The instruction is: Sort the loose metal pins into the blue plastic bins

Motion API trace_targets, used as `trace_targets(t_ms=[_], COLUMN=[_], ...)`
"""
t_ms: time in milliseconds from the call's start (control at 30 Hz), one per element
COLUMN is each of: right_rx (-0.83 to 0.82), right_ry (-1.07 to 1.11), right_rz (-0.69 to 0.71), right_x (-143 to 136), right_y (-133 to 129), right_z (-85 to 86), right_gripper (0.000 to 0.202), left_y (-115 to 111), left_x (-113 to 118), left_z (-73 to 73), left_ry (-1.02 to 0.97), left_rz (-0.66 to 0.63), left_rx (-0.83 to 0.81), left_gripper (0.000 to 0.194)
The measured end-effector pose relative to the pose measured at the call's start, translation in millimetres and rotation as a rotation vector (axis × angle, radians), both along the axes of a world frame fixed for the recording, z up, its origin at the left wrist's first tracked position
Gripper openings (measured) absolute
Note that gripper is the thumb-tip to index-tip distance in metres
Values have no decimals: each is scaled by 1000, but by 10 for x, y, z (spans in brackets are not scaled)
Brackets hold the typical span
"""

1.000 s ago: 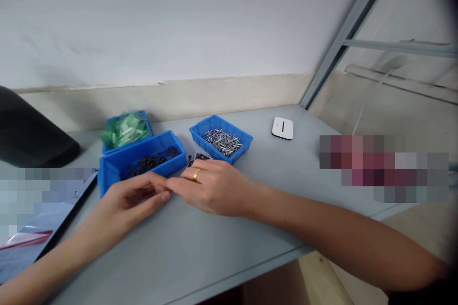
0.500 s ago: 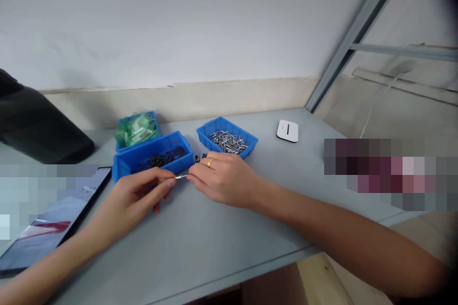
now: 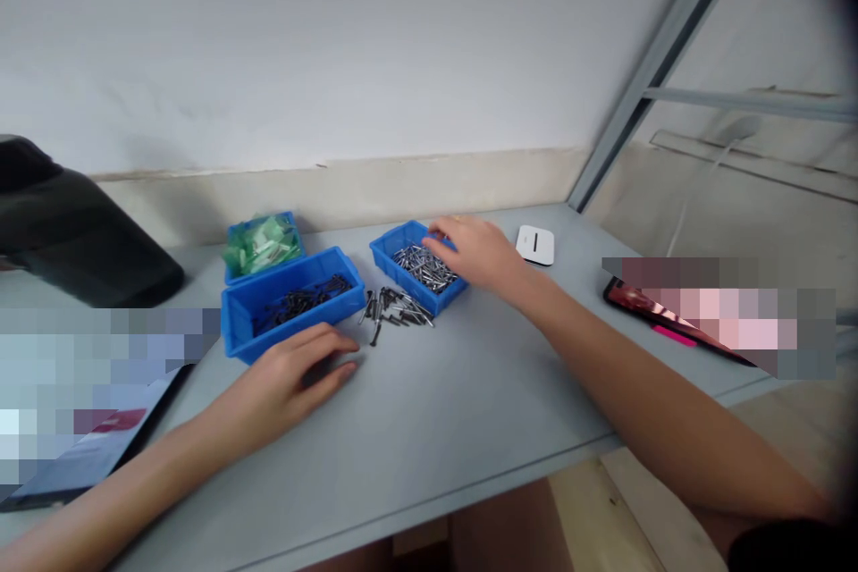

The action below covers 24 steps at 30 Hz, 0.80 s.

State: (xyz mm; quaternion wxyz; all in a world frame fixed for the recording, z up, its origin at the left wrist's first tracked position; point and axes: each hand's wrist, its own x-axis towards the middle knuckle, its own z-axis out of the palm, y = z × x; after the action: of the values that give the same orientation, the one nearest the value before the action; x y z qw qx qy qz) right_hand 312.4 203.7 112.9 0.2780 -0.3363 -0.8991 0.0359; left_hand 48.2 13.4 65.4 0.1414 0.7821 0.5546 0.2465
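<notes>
My left hand (image 3: pixel 298 380) rests low over the table, thumb and fingers apart, with nothing seen between them. Just beyond it is a long blue bin (image 3: pixel 268 342) of black screws (image 3: pixel 305 299). My right hand (image 3: pixel 475 255) hovers at the right rim of another blue bin (image 3: pixel 412 284), its fingers apart over silver rivet-like pins (image 3: pixel 422 266). Its far fingers are partly hidden. Between the two bins lies a small loose pile of dark and silver fasteners (image 3: pixel 395 308), close to my left fingertips.
A third blue bin (image 3: pixel 231 273) holds green plastic packets (image 3: pixel 263 243). At the left are a black bottle (image 3: pixel 100 241) and a tablet (image 3: pixel 87 474). A white device (image 3: pixel 535 245) stands at the back right, and a phone (image 3: pixel 643 308) lies near the table's (image 3: pixel 435 447) right edge.
My hands have parted from a thin silver pin they both held. The right moved up and right to the pin bin; the left opened. The loose pile is now uncovered.
</notes>
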Motion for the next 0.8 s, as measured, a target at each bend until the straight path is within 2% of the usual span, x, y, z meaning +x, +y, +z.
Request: trace_targets(t_ms=[100,200,267,300,400,500,667,800], right_rx=[-3,-10,5,58,238,260,260,219], right_ry=[99,160,161,131,-83,-325,-401,-439], right_rz=[-57,-10,89,205,438,565,588,564], right_x=[66,-4,-109,-166,-314,-382,-382,-360], right_y=[150,86,-66,-160,-436,-597,-631,-636], right_z=[18,-8,-58,-91,-204,-297,-324,-269], right_gripper=[24,24,22,22,24,23,18,18], left_y=[18,57,91,107,134,135,172,240], left_x=[2,48,92,112,156,177,214,262], left_z=[-54,-75,-95,-108,-138,-129,-90,-119], left_ry=[56,133,196,230,321,378,416,426], left_rz=[-2,43,81,96,136,160,165,183], left_rx=[38,71,89,97,113,122,144,134], left_gripper=[33,38,41,42,40,41,49,40])
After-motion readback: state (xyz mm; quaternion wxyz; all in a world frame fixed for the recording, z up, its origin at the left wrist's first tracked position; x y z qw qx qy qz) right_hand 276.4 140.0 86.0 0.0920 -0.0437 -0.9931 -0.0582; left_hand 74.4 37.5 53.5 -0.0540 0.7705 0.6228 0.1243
